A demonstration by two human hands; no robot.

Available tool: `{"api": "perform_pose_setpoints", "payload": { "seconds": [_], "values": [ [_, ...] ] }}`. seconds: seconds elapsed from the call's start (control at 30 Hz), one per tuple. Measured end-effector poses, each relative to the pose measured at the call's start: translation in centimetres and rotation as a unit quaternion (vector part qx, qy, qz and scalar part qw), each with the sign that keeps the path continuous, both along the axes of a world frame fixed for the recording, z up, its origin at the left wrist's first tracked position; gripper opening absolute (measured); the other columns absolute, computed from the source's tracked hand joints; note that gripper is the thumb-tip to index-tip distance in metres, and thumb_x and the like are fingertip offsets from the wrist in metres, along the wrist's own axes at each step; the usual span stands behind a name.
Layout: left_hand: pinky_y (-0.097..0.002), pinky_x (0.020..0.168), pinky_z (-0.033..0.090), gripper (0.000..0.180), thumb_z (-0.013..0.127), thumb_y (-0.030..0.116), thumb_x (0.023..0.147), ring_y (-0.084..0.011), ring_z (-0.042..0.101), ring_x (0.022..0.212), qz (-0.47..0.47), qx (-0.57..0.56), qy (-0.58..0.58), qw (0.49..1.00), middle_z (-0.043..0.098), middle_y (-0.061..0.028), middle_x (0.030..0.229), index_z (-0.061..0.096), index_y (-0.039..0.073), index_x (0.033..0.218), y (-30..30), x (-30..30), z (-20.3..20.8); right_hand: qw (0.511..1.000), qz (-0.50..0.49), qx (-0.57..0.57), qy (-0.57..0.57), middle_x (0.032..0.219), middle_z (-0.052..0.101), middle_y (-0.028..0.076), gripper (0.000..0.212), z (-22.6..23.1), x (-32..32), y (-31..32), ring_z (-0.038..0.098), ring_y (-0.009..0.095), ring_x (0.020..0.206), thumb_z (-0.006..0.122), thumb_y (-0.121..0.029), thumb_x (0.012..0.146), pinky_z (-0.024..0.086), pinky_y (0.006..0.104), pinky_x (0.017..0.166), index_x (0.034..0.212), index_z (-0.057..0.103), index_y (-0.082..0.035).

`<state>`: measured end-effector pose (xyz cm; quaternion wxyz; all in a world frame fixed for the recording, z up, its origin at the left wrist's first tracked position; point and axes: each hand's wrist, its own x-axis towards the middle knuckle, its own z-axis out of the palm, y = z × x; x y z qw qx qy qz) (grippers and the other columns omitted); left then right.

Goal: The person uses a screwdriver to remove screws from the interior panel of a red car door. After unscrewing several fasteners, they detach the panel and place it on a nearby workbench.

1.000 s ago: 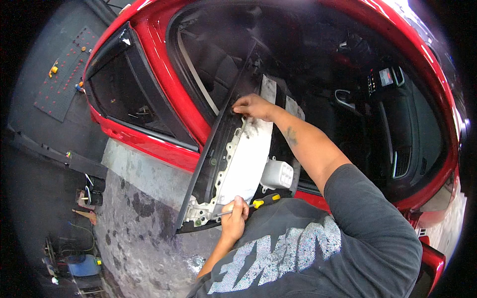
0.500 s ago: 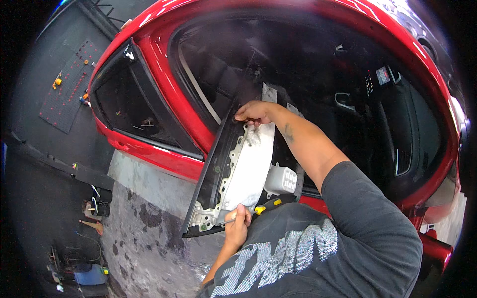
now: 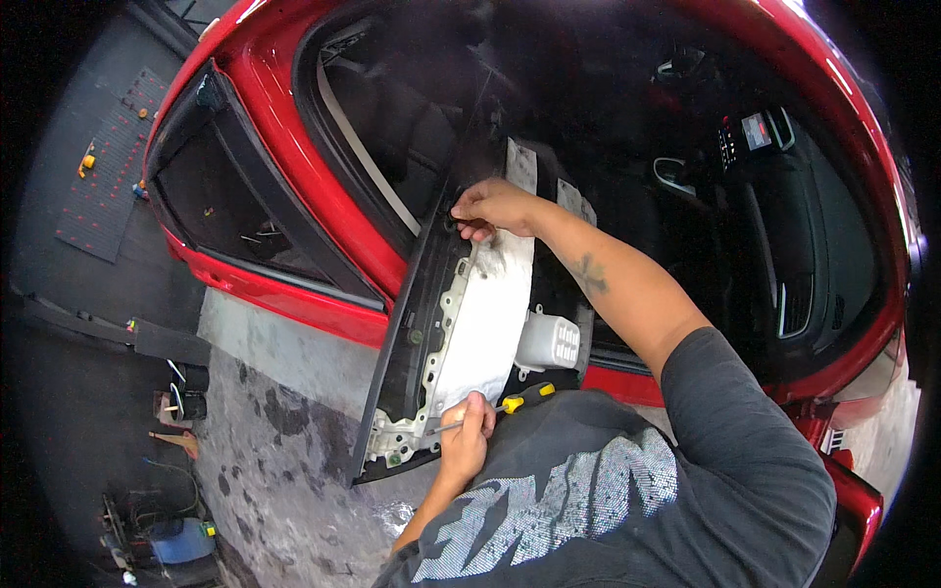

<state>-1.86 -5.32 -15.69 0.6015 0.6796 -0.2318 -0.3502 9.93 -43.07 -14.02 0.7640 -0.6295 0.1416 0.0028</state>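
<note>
Leftmost, a grey board (image 3: 98, 191) dotted with red, with a yellow item (image 3: 88, 161) on it, stands beyond a red car (image 3: 274, 108). Below it, near the lower left corner, sits a blue item (image 3: 183, 542) among dark clutter. Next comes the car's dark side window (image 3: 225, 196), and under that a mottled grey floor (image 3: 284, 441). Slanting up and to the right across the lower edge of the car's large opening is a long, dark panel (image 3: 402, 367). Its lower end juts out over the floor; its upper end fades into the shadowed interior. A pale, holed bracket (image 3: 396, 431) sits at the panel's lower left corner. Just right of this bracket, the left hand (image 3: 466, 441) has its fingers closed around the shaft of a screwdriver (image 3: 513, 404), whose yellow-and-black handle points right. At the panel's upper left edge is the right hand (image 3: 490, 208), its fingers drawn together and touching the dark rim; whether they pinch anything cannot be told. A white sheet (image 3: 485, 333) runs along the panel between the hands. Right of it, near the panel's right edge, is a pale, slotted box (image 3: 545, 340). Farther right, inside the car, a small lit screen (image 3: 756, 130) glows.
</note>
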Motion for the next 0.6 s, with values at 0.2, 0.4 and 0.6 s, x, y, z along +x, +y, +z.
{"api": "perform_pose_setpoints", "payload": {
  "seconds": [0.2, 0.4, 0.6],
  "values": [
    [-0.029, 0.057, 0.035, 0.061, 0.039, 0.042, 0.118, -0.0096, 0.044, 0.062, -0.009, 0.0, -0.014, 1.0, 0.05, -0.0001, 0.066, 0.054, 0.006, 0.072, -0.4, 0.5, -0.4, 1.0, -0.01, -0.023, 0.011, 0.096, 0.075, 0.012, 0.019, 0.7, -0.2, 0.5, 0.075, 0.015, 0.078, 0.073, -0.016, 0.103, 0.064, 0.0252, 0.064, 0.106, 0.072, 0.002],
    [-0.0291, 0.057, 0.036, 0.061, 0.039, 0.043, 0.118, -0.0095, 0.044, 0.062, -0.004, 0.012, -0.014, 1.0, 0.051, -0.0001, 0.066, 0.055, 0.006, 0.071, -0.3, 0.6, -0.1, 0.999, -0.024, -0.043, 0.007, 0.094, 0.075, 0.011, 0.018, 0.9, 0.0, 0.9, 0.075, 0.015, 0.077, 0.074, -0.015, 0.102, 0.064, 0.0254, 0.064, 0.103, 0.072, 0.003],
    [-0.0286, 0.057, 0.035, 0.062, 0.04, 0.045, 0.118, -0.009, 0.044, 0.062, -0.008, -0.002, -0.005, 1.0, 0.051, 0.0002, 0.066, 0.055, 0.006, 0.072, 0.0, 0.7, -0.3, 0.999, -0.03, -0.041, -0.002, 0.092, 0.074, 0.01, 0.016, 1.0, -0.2, 1.1, 0.074, 0.016, 0.078, 0.075, -0.013, 0.101, 0.064, 0.0262, 0.065, 0.103, 0.073, 0.003]
  ]
}}
